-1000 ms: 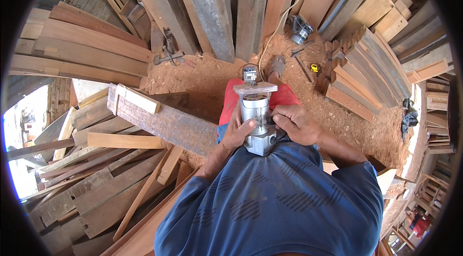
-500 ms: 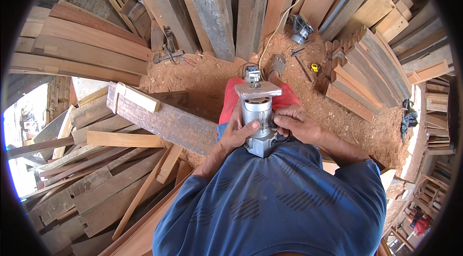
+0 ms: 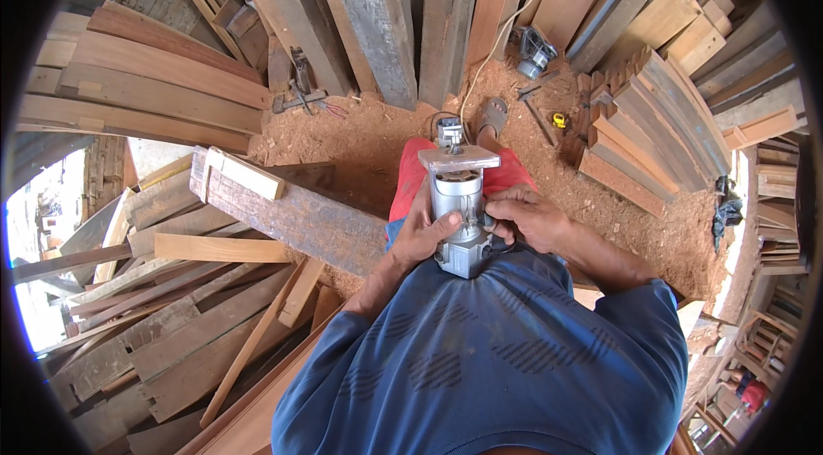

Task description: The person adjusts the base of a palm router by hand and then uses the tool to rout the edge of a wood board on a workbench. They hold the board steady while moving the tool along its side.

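Far L, jumbled boards [image 3: 206,326]; next, a thick plank [image 3: 317,225] w/ a pale wood strip [image 3: 244,174] on top. Ctr: L hand [image 3: 422,228], grip wrapped round a silver trim router [image 3: 459,198], held upright, base plate [image 3: 460,158] up, in front of the blue shirt [image 3: 480,352]. R hand [image 3: 525,219] at router's R side, grip narrow, fingers bent; can't tell if it's pinching a part. Farther R, hammer [image 3: 540,119] & yellow tape measure [image 3: 560,120] on sawdust-covered floor [image 3: 600,241], then stacked boards [image 3: 664,125].

Power tool [image 3: 457,198]: no lettering is coming through legibly.
Blue shirt [image 3: 480,378]: dark hatched patches are showing, spelling out nothing readable.
Yellow tape measure [image 3: 559,120]: it is appearing too small for any marking to be read.
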A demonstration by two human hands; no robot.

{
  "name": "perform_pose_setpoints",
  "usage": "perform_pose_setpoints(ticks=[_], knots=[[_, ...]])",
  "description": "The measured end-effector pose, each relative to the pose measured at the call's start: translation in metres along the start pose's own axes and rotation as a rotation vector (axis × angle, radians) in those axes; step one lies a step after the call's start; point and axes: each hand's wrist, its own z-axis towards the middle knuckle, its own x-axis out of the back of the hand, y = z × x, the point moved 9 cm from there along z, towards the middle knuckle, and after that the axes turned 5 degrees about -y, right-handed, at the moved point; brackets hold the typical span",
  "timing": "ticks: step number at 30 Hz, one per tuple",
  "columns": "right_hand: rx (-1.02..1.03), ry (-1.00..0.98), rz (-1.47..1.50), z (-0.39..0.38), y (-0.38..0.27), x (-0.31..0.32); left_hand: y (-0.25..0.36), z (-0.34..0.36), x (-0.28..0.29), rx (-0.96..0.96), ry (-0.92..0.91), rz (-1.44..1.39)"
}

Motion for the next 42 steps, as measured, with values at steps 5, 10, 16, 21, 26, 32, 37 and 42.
perform_pose_setpoints(ticks=[5, 10, 16, 21, 26, 32, 37, 42], knots=[[0.375, 0.173, -0.718, -0.017, -0.055, -0.012, -0.010, 0.000, 0.005, 0.016, 0.054, -0.093], [0.759, 0.323, -1.350, -0.042, -0.086, -0.046, -0.020, -0.001, 0.009, 0.033, 0.101, -0.275], [0.237, 0.182, -0.804, -0.009, -0.054, -0.007, -0.017, -0.001, 0.006, 0.047, 0.098, -0.238], [0.040, 0.043, -0.441, -0.003, -0.024, 0.000, -0.010, -0.002, 0.005, 0.029, 0.049, -0.047], [-0.015, -0.046, -0.200, -0.008, -0.011, -0.002, 0.005, -0.002, -0.003, -0.014, 0.001, 0.076], [-0.078, -0.052, 0.008, -0.009, -0.001, -0.001, 0.007, -0.002, -0.005, -0.022, -0.020, 0.066], [-0.137, -0.054, 0.099, -0.008, 0.000, -0.003, 0.000, 0.000, 0.000, 0.016, -0.004, -0.046], [-0.114, -0.028, 0.140, -0.006, 0.006, 0.005, -0.016, 0.003, 0.003, 0.030, -0.027, -0.289]])
